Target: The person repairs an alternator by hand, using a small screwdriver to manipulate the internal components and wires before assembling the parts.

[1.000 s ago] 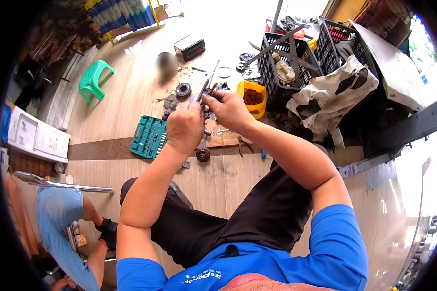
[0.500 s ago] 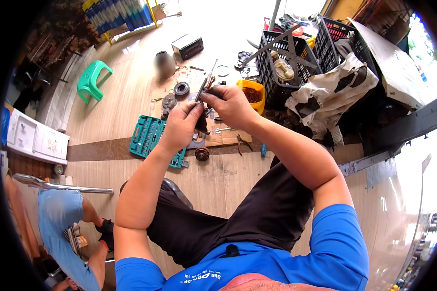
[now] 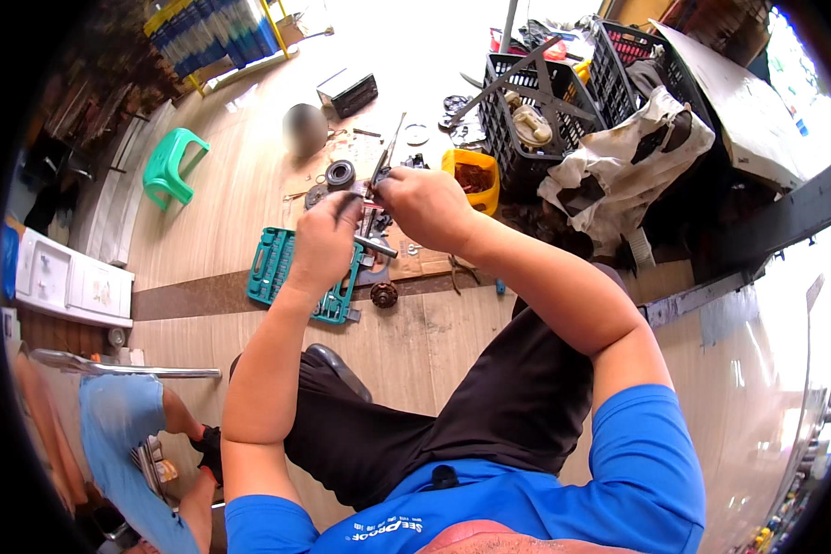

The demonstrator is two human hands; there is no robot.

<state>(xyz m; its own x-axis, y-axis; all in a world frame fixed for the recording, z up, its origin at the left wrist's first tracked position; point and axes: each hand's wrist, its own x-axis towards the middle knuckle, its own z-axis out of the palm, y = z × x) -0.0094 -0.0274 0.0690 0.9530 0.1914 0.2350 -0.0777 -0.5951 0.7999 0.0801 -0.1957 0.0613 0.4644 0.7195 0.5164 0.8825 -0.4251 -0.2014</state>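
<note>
One slender dark metal piece (image 3: pixel 381 164) is noted at the fingertips of the right hand (image 3: pixel 425 203), beyond the wrist and toward the left. Its long axis runs away from the person, the far end leaning slightly right; a pale thin rod (image 3: pixel 397 131) continues roughly that line — whether the two are joined cannot be determined. The right hand is the nearer, its bent fingers and thumb appearing to pinch the piece's near end. The left hand (image 3: pixel 321 245) is just beside, lower and to the left, fingers bent; whether it grasps anything cannot be told. A grey metal tube (image 3: pixel 377 246) shows just right of the left hand, contact unconfirmed. Below the hands, cardboard (image 3: pixel 429 266) bearing loose parts covers some of the pale floor (image 3: pixel 415 365). A teal tool case (image 3: pixel 264 266) lies open left of the left hand, a dark ring-shaped part (image 3: pixel 340 174) lies beyond it, and a rusty round part (image 3: pixel 384 295) sits nearer the person. Right of the right hand stands a yellow container (image 3: pixel 491 197) — rust-brown contents — with a black crate (image 3: pixel 499 138) next to it. A green stool (image 3: pixel 171 166) stands well apart, at left.
</note>
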